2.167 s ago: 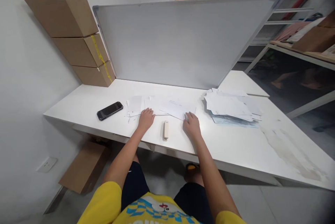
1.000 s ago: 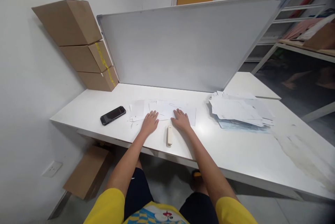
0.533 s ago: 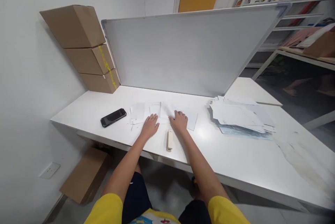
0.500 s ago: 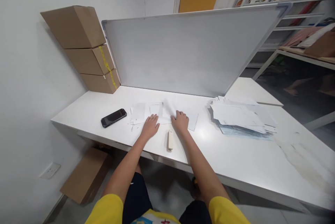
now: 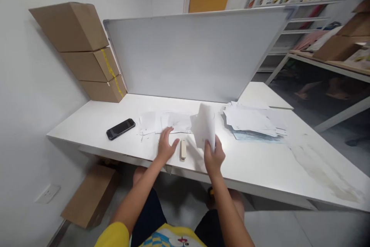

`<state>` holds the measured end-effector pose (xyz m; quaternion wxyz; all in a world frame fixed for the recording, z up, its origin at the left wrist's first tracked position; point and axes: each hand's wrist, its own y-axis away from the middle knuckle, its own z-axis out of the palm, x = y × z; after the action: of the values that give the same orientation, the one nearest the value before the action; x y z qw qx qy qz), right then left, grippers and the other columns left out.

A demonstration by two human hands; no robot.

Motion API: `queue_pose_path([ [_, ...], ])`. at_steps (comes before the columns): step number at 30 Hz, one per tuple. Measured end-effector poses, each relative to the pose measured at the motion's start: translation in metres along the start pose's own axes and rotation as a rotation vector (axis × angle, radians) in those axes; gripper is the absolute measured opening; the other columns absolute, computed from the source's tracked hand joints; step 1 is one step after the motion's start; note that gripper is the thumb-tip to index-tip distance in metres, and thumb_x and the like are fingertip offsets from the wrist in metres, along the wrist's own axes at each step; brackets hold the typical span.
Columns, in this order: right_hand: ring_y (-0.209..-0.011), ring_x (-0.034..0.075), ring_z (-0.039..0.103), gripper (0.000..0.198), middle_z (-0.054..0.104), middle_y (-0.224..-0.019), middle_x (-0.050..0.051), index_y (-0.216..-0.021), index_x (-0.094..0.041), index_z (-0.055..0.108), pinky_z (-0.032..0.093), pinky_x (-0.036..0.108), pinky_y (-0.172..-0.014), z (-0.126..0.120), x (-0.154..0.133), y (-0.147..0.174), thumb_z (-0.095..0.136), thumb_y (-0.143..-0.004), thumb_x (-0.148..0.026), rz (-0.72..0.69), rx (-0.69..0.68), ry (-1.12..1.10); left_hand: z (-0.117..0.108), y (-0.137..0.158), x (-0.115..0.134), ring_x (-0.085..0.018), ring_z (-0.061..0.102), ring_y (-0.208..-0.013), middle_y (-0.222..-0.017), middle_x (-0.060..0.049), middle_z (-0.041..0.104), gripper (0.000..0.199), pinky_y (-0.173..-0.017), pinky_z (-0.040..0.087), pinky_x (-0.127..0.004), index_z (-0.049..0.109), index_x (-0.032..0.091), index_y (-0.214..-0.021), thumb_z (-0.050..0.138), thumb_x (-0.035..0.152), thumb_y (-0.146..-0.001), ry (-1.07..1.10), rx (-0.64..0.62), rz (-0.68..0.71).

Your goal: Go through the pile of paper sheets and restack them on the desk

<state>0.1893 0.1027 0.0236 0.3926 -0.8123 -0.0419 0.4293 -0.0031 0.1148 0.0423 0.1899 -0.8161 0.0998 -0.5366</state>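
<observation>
My right hand (image 5: 214, 157) grips folded white paper (image 5: 204, 123), which stands up from the table and casts a shadow on it. With thumb and fingers apart, my left hand (image 5: 167, 145) is at the near edge of some flat white sheets (image 5: 177, 121); whether it touches them I cannot tell. A cream-coloured stapler (image 5: 183, 150) lies between my hands, just right of the left thumb. Left of these sheets is a smaller batch of white paper pieces (image 5: 148, 122).
A black phone (image 5: 120, 128) lies to the left on the white table (image 5: 260, 170). A messy paper stack (image 5: 254, 120) sits at the right. Behind stand a whiteboard (image 5: 187, 54) and stacked cardboard boxes (image 5: 83, 52). Another box (image 5: 86, 197) is on the floor.
My right hand has lifted the paper off the table and moved right and nearer with it. My left hand has come back slightly from the sheets. The view has shifted a little.
</observation>
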Motion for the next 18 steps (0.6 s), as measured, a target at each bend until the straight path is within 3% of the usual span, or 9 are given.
queue_pose_path([
  [3, -0.105, 0.028, 0.061, 0.052, 0.061, -0.124, 0.012, -0.14, -0.027, 0.039, 0.051, 0.045, -0.086, -0.033, -0.017, 0.031, 0.049, -0.09, -0.035, -0.174, -0.112, -0.005, 0.025, 0.037, 0.04, -0.031, 0.045, -0.13, -0.135, -0.015, 0.052, 0.075, -0.105, 0.039, -0.047, 0.04, 0.022, -0.139, 0.051, 0.069, -0.08, 0.554, -0.198, -0.064],
  [6, -0.126, 0.031, 0.049, 0.066, 0.041, -0.147, 0.01, -0.15, -0.032, 0.02, 0.046, 0.052, -0.097, -0.054, -0.027, 0.049, 0.05, -0.09, -0.033, -0.193, -0.289, -0.048, 0.042, 0.066, 0.075, -0.03, 0.051, -0.123, -0.132, -0.012, 0.055, 0.071, -0.102, 0.042, -0.041, 0.046, 0.024, -0.133, 0.069, 0.056, -0.075, 0.772, -0.233, -0.235],
  [8, -0.138, 0.032, 0.033, 0.073, 0.024, -0.156, 0.007, -0.152, -0.034, 0.009, 0.038, 0.056, -0.105, -0.064, -0.029, 0.059, 0.05, -0.091, -0.034, -0.116, -0.388, -0.08, 0.048, 0.076, 0.09, -0.028, 0.055, -0.118, -0.127, -0.01, 0.06, 0.063, -0.099, 0.044, -0.038, 0.053, 0.023, -0.126, 0.077, 0.043, -0.071, 0.8, -0.205, -0.372],
  [11, -0.143, 0.032, 0.022, 0.08, 0.014, -0.159, 0.005, -0.152, -0.033, 0.003, 0.031, 0.056, -0.111, -0.075, -0.027, 0.073, 0.052, -0.09, -0.039, -0.007, -0.471, -0.13, 0.056, 0.082, 0.098, -0.026, 0.062, -0.106, -0.112, -0.009, 0.068, 0.054, -0.093, 0.049, -0.037, 0.061, 0.02, -0.112, 0.082, 0.036, -0.065, 0.877, -0.154, -0.548],
  [15, -0.144, 0.03, 0.021, 0.076, 0.018, -0.158, 0.003, -0.152, -0.032, 0.012, 0.025, 0.054, -0.114, -0.087, -0.018, 0.083, 0.045, -0.089, -0.057, 0.079, -0.503, -0.299, 0.056, 0.08, 0.103, -0.026, 0.066, -0.097, -0.097, -0.008, 0.072, 0.05, -0.089, 0.052, -0.039, 0.063, 0.017, -0.098, 0.085, 0.039, -0.058, 1.085, -0.056, -0.7],
  [18, -0.142, 0.026, 0.027, 0.065, 0.03, -0.154, 0.002, -0.15, -0.033, 0.022, 0.031, 0.05, -0.112, -0.095, -0.016, 0.079, 0.025, -0.092, -0.063, 0.345, -0.383, -0.481, 0.045, 0.079, 0.109, -0.027, 0.064, -0.104, -0.1, -0.007, 0.072, 0.053, -0.092, 0.052, -0.04, 0.063, 0.019, -0.101, 0.084, 0.04, -0.057, 1.189, -0.046, -0.727],
])
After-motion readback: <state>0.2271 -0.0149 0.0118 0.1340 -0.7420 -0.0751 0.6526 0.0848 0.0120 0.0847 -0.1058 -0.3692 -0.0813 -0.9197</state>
